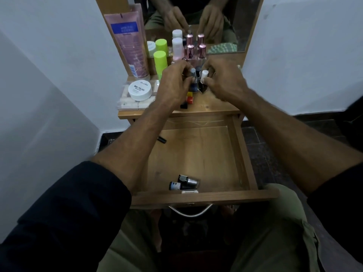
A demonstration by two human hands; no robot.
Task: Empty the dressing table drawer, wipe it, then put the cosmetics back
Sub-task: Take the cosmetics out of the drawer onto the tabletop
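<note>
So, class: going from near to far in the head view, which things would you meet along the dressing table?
Curved metal drawer handle → dark nail polish bottles lying in the drawer → small red cap → pink-capped bottles → mirror.

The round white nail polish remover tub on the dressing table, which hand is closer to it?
Left. The left hand grips a small bottle just right of the white tub. The right hand pinches a white-capped bottle farther right, beyond the left hand.
</note>
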